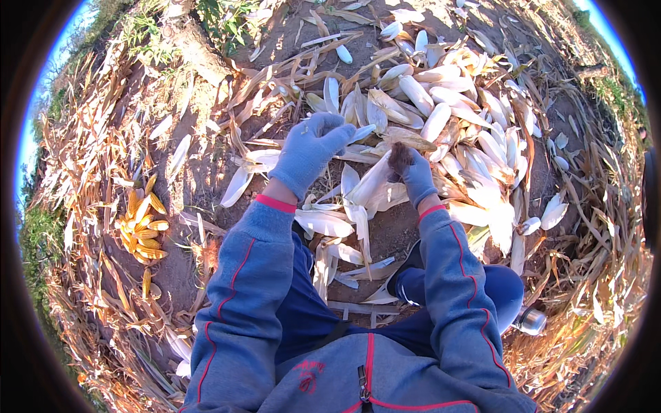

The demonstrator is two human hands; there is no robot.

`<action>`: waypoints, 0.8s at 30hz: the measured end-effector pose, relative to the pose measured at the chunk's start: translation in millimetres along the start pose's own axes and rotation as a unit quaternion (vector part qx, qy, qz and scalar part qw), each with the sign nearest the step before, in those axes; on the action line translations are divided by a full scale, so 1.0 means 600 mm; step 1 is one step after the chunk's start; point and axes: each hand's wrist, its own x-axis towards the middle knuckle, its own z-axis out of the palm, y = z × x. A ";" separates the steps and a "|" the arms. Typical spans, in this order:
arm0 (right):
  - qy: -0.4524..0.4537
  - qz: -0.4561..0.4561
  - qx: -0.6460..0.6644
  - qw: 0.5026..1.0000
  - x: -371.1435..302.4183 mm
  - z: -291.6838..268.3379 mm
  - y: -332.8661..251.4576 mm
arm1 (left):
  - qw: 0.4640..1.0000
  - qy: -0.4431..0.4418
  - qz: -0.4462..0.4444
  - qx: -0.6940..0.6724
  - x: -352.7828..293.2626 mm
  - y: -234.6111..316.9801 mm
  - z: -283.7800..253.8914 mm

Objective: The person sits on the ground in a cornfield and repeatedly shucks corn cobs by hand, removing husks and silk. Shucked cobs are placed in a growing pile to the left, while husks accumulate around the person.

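Note:
My right hand (417, 177), in a grey-blue glove, is closed around the brown silk end of an ear of corn (375, 184) still in its pale husk. The ear slants down to the left, with loose husk leaves hanging from it. Left of it, my left hand (310, 148), gloved alike, is raised with curled fingers. A pale husk piece (363, 132) shows at its fingertips; whether they grip it is hard to tell. Beyond both hands spreads a heap of ears in pale husks (437, 120). Torn husks (323, 222) lie below my hands, before my legs.
Bare yellow corn cobs (143, 227) are piled on the soil at the left. Dry stalks and leaves (578, 275) cover the ground around. A tree trunk (196, 51) rises at the far left. A metal flask (531, 321) lies beside my right knee.

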 end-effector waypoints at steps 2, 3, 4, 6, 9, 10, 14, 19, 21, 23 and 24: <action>-0.046 0.000 0.082 0.996 -0.001 0.004 -0.048 | 0.974 0.010 0.063 0.216 0.009 -0.026 0.013; -0.070 -0.022 0.107 0.992 -0.004 0.006 -0.074 | 0.963 -0.003 0.067 0.261 0.009 -0.033 0.019; -0.094 -0.045 0.131 0.986 -0.007 0.008 -0.101 | 0.949 -0.014 0.072 0.306 0.006 -0.035 0.027; -0.068 -0.047 0.172 0.982 -0.021 0.034 -0.152 | 0.962 -0.046 0.074 0.260 0.001 -0.041 0.037; -0.110 -0.049 0.233 0.965 -0.028 0.033 -0.197 | 0.972 -0.110 0.060 0.198 -0.011 -0.007 0.060; -0.096 -0.051 0.219 0.970 -0.031 0.039 -0.211 | 0.980 -0.107 0.058 0.156 -0.010 -0.009 0.067; -0.074 -0.056 0.020 0.995 -0.051 0.041 -0.275 | 0.988 -0.066 0.062 0.121 -0.026 0.007 0.084; 0.000 -0.237 -0.267 0.934 -0.061 0.020 -0.262 | 0.962 0.022 0.096 0.256 -0.029 -0.026 0.111; 0.030 -0.231 -0.267 0.935 -0.068 0.033 -0.261 | 0.957 0.047 0.065 0.279 -0.026 -0.030 0.122; 0.033 -0.200 -0.179 0.963 -0.052 0.031 -0.246 | 0.951 0.083 0.073 0.287 -0.031 -0.019 0.134; 0.035 -0.185 -0.135 0.973 -0.047 0.030 -0.239 | 0.948 0.100 0.078 0.291 -0.034 -0.013 0.141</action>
